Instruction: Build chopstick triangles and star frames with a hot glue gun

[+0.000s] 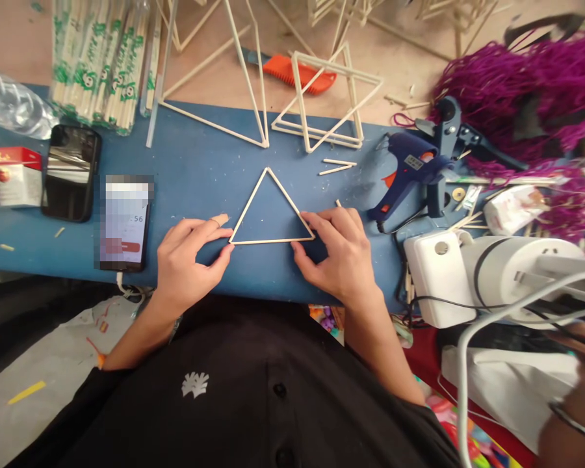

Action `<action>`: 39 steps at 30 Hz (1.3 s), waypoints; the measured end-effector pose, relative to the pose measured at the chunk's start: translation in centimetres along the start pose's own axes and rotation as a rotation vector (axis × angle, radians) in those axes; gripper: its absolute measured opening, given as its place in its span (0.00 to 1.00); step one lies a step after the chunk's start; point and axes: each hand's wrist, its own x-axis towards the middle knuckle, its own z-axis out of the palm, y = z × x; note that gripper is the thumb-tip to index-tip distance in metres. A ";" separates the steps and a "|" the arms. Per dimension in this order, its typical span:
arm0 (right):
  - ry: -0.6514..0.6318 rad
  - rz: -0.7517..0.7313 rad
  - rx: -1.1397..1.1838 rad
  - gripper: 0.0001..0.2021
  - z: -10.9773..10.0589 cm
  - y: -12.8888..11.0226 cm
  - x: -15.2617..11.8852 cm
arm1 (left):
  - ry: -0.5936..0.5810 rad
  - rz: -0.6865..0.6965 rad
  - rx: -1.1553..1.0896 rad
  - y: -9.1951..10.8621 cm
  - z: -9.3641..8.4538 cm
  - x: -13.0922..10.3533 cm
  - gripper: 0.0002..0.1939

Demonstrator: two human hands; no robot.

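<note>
A triangle of thin wooden sticks (273,242) lies on the blue table mat (190,169), its tip pointing away from me. My left hand (191,259) pinches its left corner between thumb and fingertips. Around the right corner, the thumb and fingers of my right hand (336,250) close on the sticks. Short stick pieces (338,168) lie beyond, to the right. Farther back stand larger stick frames (214,123) and a frame of overlapping triangles (329,136).
On the right are a blue glue gun (409,166), purple strings (521,97), a white power strip (507,270) and cables. Phones (72,172), a small box (14,179) and bagged chopsticks (100,71) occupy the left. An orange cutter (299,73) lies behind. Another person's arm (572,403) shows at lower right.
</note>
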 end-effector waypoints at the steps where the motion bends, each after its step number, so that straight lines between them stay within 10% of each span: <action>1: -0.004 0.002 0.001 0.19 0.0 0.0 0.0 | -0.003 0.007 0.002 0.0 0.0 0.0 0.15; 28: -0.173 -0.020 0.089 0.28 0.5 0.3 5.4 | -0.220 0.007 0.086 0.0 0.0 2.0 0.27; 32: 0.197 -0.078 0.166 0.12 -0.3 0.9 5.3 | -0.211 0.005 0.089 0.1 -0.1 2.0 0.27; 37: 1.374 -0.240 -0.059 0.16 -1.3 4.5 5.7 | -0.214 0.003 0.094 0.1 -0.2 2.0 0.28; 39: 1.279 -0.034 -0.092 0.24 -1.6 5.4 4.6 | -0.214 0.004 0.095 0.1 -0.2 1.9 0.29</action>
